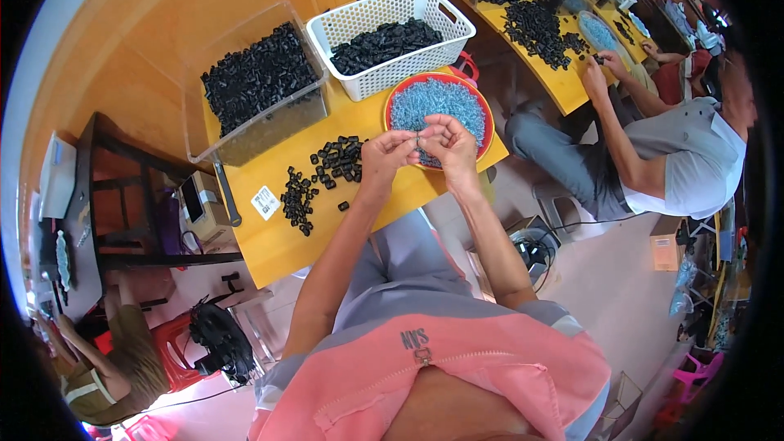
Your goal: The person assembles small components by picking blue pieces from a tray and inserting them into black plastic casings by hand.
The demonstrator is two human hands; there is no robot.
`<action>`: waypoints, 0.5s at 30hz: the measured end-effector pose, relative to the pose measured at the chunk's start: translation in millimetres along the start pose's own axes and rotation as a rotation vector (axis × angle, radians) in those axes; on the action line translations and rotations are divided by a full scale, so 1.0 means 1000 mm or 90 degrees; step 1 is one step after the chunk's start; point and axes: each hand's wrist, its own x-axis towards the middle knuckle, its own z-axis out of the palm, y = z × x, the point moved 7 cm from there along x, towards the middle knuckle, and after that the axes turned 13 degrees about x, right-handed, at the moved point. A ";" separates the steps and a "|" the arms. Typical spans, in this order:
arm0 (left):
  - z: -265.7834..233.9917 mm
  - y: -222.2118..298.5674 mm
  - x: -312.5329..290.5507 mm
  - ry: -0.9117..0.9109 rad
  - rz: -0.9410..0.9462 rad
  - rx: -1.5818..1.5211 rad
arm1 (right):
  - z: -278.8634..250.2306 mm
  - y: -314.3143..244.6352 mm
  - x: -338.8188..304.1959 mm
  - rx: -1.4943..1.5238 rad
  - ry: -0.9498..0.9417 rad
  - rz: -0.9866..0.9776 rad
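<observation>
My left hand (387, 162) and my right hand (452, 149) meet over the near edge of a round red bowl (488, 140) with a yellow rim. Fingertips of both are pinched together around something small and dark, too small to name. The bowl is heaped with small clear bluish pieces (437, 104), partly hidden by my right hand. Beside my left hand, small black plastic parts (341, 157) lie on the yellow table (269, 249). A second cluster of smaller black parts (298, 200) sits farther left, and one single black part (343, 206) lies near my left wrist.
A clear bin (269, 126) of black parts stands at the back left. Next to it is a white perforated basket (400, 65), also holding black parts. A dark-handled tool (227, 196) and a white label (265, 202) lie at left. A co-worker (686, 147) sits at another yellow table.
</observation>
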 end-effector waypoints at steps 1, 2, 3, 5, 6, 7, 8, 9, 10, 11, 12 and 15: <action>0.000 -0.001 0.000 0.003 -0.007 -0.004 | 0.002 -0.001 0.000 -0.004 -0.009 0.000; -0.001 -0.001 0.000 0.006 -0.014 -0.009 | 0.004 -0.001 0.000 -0.009 -0.017 -0.001; -0.001 0.000 0.001 0.007 -0.014 -0.008 | 0.005 -0.001 0.000 -0.008 -0.018 -0.001; 0.000 -0.001 0.002 -0.003 -0.040 -0.001 | 0.006 -0.002 0.000 -0.051 -0.023 -0.011; 0.001 -0.001 0.003 -0.003 -0.040 -0.001 | 0.005 0.000 0.000 -0.052 -0.023 -0.011; 0.002 -0.002 0.005 -0.013 -0.050 -0.001 | 0.005 -0.001 0.001 -0.096 -0.029 -0.038; 0.003 -0.003 0.006 -0.024 -0.061 -0.002 | 0.006 -0.003 0.001 -0.140 -0.035 -0.064; 0.004 -0.003 0.007 -0.023 -0.061 -0.002 | 0.006 -0.003 0.001 -0.140 -0.035 -0.064; 0.004 -0.003 0.007 -0.027 -0.063 0.007 | 0.007 -0.004 0.000 -0.144 -0.030 -0.063; 0.004 -0.003 0.008 -0.031 -0.064 0.016 | 0.007 -0.004 0.000 -0.148 -0.024 -0.063; 0.004 -0.004 0.010 -0.031 -0.065 0.016 | 0.008 -0.004 0.000 -0.149 -0.024 -0.062; 0.006 -0.007 0.012 -0.037 -0.061 0.011 | 0.006 -0.007 0.000 -0.150 -0.006 -0.082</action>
